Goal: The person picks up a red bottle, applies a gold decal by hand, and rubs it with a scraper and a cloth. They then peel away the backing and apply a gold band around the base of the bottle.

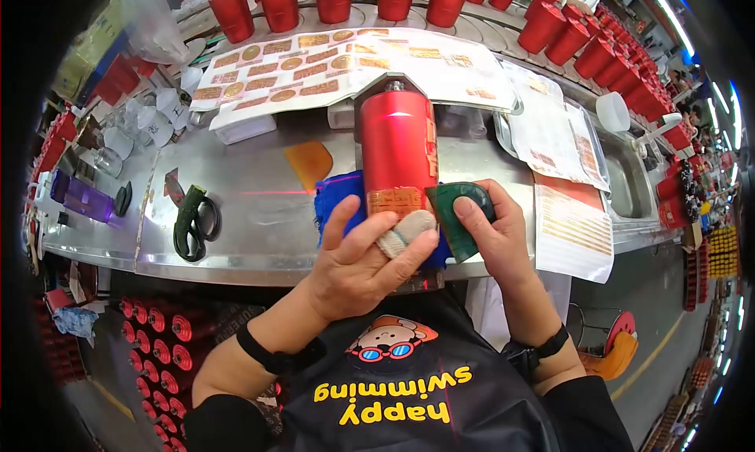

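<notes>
A red cylinder [397, 141], perhaps a bottle or jar, lies on a metal stand in front of me, its neck pointing away. Gold decals [393, 200] sit on its near end and right side. My left hand [358, 255] rests against that near end, fingers spread, with a knitted fabric cover [406, 233] over one finger at the decal. Pinched between thumb and fingers of my right hand [501, 230] is a dark green scraper [464, 216], its edge close to the cylinder's right side. A blue cloth [340, 204] lies under the cylinder.
White decal sheets [314, 67] lie behind the cylinder, with more papers [554, 130] at right beside a sink [629, 181]. An amber scraper [308, 163] and a green-black strap-like item [191, 220] lie left. Red containers [334, 0] line a conveyor at the back.
</notes>
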The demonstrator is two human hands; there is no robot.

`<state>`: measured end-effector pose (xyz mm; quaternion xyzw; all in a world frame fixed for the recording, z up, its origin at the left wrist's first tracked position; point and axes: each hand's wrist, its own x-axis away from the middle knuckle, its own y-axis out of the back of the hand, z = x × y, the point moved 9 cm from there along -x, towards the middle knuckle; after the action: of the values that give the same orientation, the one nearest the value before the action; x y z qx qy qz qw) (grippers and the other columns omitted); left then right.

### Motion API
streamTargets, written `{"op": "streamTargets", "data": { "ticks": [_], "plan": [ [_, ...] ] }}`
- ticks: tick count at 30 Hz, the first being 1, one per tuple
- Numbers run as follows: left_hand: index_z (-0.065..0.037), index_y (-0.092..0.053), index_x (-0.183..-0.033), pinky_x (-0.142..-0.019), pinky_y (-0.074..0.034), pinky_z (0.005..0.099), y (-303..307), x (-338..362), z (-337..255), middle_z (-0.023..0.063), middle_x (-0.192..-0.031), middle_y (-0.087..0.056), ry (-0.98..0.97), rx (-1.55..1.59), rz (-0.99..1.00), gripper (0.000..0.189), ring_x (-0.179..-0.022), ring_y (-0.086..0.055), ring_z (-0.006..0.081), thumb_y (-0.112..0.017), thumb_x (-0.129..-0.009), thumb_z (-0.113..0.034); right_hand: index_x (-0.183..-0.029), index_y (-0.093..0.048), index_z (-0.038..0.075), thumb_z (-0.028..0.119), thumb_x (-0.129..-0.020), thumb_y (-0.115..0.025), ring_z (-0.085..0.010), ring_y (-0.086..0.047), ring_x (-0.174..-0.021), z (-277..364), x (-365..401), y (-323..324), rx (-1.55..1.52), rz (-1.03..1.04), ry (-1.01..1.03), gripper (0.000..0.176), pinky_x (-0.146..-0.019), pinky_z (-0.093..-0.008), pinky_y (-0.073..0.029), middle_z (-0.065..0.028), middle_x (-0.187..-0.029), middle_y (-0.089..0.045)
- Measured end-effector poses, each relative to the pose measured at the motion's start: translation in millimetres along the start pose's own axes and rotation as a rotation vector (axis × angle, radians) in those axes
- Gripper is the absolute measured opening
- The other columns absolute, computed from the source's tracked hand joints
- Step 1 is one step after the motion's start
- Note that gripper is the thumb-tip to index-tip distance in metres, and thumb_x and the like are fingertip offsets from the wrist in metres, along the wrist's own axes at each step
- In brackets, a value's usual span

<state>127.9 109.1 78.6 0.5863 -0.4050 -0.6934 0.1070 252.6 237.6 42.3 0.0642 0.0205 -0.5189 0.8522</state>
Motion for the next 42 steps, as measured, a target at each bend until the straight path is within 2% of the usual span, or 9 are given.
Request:
{"op": "streamTargets", "data": {
  "ticks": [5, 8, 14, 19, 28, 32, 36, 40, 42],
  "plan": [
    [-0.019, -0.065, -0.121, -0.113, -0.028, 0.0483, 11, 16, 11, -0.0050, -0.087, -0.065, 0.186, -0.064, -0.138, 0.039, -0.103, -0.050, 0.0174, -0.063, -0.083, -0.013, -0.100, -0.061, 0.000, 0.021, -0.093, -0.066, -0.0042, -0.055, -0.073, -5, 0, 0, 0.028, 0.019, 0.003, 0.023, -0.064, -0.0208, -0.046, -0.0006, -0.081, -0.064],
    [-0.019, -0.065, -0.120, -0.112, -0.029, 0.0482, 10, 5, 7, -0.0044, -0.089, -0.065, 0.051, -0.084, -0.074, 0.037, -0.104, -0.050, 0.0177, -0.060, -0.084, -0.014, -0.100, -0.061, 0.000, 0.021, -0.093, -0.066, -0.0042, -0.054, -0.072, -2, -1, 1, 0.038, 0.008, 0.021, 0.023, -0.064, -0.0211, -0.046, -0.0004, -0.081, -0.063],
    [-0.017, -0.064, -0.120, -0.112, -0.030, 0.0476, -5, -22, -8, -0.0021, -0.099, -0.068, -0.093, -0.030, 0.030, 0.035, -0.106, -0.051, 0.0187, -0.056, -0.085, -0.018, -0.100, -0.061, 0.000, 0.020, -0.093, -0.067, -0.0042, -0.055, -0.072, 0, 1, 2, 0.035, 0.006, 0.029, 0.021, -0.064, -0.0210, -0.046, -0.0003, -0.080, -0.063],
    [-0.015, -0.063, -0.114, -0.110, -0.032, 0.0494, 8, 5, 7, 0.0000, -0.100, -0.068, 0.107, 0.002, -0.164, 0.037, -0.107, -0.052, 0.0227, -0.068, -0.078, -0.011, -0.099, -0.061, 0.000, 0.018, -0.092, -0.067, -0.0044, -0.055, -0.072, -1, 6, 6, 0.006, 0.005, -0.014, 0.021, -0.063, -0.0211, -0.046, -0.0005, -0.080, -0.063],
    [-0.012, -0.059, -0.118, -0.109, -0.035, 0.0496, -5, -15, -7, 0.0061, -0.117, -0.063, -0.035, 0.104, 0.026, 0.042, -0.111, -0.049, 0.0249, -0.064, -0.076, -0.009, -0.100, -0.061, 0.000, 0.018, -0.093, -0.066, -0.0045, -0.055, -0.072, -2, 1, 2, 0.012, 0.011, 0.015, 0.021, -0.063, -0.0214, -0.046, -0.0006, -0.080, -0.063],
    [-0.012, -0.055, -0.123, -0.110, -0.032, 0.0527, -2, 1, 4, 0.0078, -0.119, -0.062, 0.059, 0.020, -0.071, 0.049, -0.116, -0.048, 0.0287, -0.070, -0.077, -0.014, -0.101, -0.061, 0.000, 0.017, -0.092, -0.067, -0.0046, -0.055, -0.073, -3, 3, 8, -0.024, -0.016, -0.010, 0.021, -0.065, -0.0215, -0.047, -0.0003, -0.081, -0.063],
    [-0.007, -0.048, -0.135, -0.113, -0.021, 0.0580, -6, -12, 18, 0.0164, -0.130, -0.055, 0.296, 0.038, 0.031, 0.071, -0.127, -0.044, 0.0378, -0.079, -0.073, -0.027, -0.104, -0.060, 0.001, 0.017, -0.092, -0.067, -0.0049, -0.056, -0.076, 2, -1, 4, -0.106, -0.079, -0.004, 0.021, -0.067, -0.0215, -0.047, 0.0002, -0.083, -0.063],
    [-0.001, -0.043, -0.138, -0.112, -0.019, 0.0604, -9, 3, 29, 0.0210, -0.132, -0.052, 0.344, 0.101, 0.028, 0.079, -0.127, -0.044, 0.0415, -0.078, -0.075, -0.035, -0.105, -0.060, 0.001, 0.016, -0.092, -0.067, -0.0070, -0.057, -0.076, 4, -2, -6, 0.128, 0.005, 0.076, 0.021, -0.068, -0.0238, -0.048, -0.0010, -0.081, -0.063],
    [0.004, -0.042, -0.137, -0.111, -0.019, 0.0614, -17, 18, 39, 0.0224, -0.132, -0.051, 0.406, 0.185, 0.043, 0.079, -0.128, -0.043, 0.0437, -0.074, -0.080, -0.041, -0.103, -0.059, 0.001, 0.016, -0.092, -0.067, -0.0070, -0.057, -0.077, -11, -2, 17, 0.163, -0.136, 0.004, 0.020, -0.068, -0.0237, -0.048, -0.0019, -0.080, -0.063]
  ]
}}
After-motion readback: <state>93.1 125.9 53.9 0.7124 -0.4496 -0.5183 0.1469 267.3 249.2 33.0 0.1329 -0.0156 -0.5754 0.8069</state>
